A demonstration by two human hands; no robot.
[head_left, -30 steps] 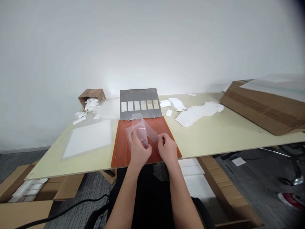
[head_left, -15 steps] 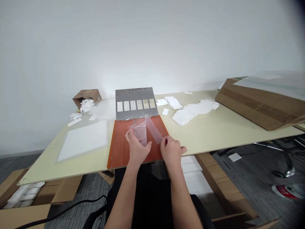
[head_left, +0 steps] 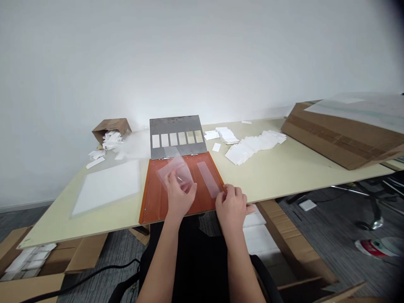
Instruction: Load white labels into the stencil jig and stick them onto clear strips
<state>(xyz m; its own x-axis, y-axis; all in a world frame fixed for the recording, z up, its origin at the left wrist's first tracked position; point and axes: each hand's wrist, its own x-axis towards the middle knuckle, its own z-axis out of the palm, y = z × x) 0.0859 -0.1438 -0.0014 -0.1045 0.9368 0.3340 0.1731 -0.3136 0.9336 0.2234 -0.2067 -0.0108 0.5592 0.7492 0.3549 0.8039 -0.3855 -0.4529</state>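
Holding: clear film sheet (head_left: 175, 172) pinched in left hand (head_left: 178, 198) fingers, over orange board (head_left: 154, 202), center of frame
Right: right hand (head_left: 232, 208) fingers pressed together at lower end of clear film strip (head_left: 207, 179), lying on board
Behind: steel plate (head_left: 175, 126) with window cutouts

wall: a smooth white wall (head_left: 202, 59) fills the upper half of the frame, meeting a pale skirting board (head_left: 19, 203) at the far left.
light: soft and even, with a brighter patch (head_left: 139, 103) on the wall just left of centre; the upper right corner falls dark.
floor: grey carpet (head_left: 318, 219) shows at lower right and lower left.
furniture: a long cream table top (head_left: 271, 179) crosses the middle of the frame, with a metal chair base (head_left: 372, 219) beneath its right end.
floor items: an open cardboard carton (head_left: 85, 248) and a black cable (head_left: 94, 269) at lower left, a white square pad (head_left: 307, 205) and a red-and-white object (head_left: 374, 248) at right.
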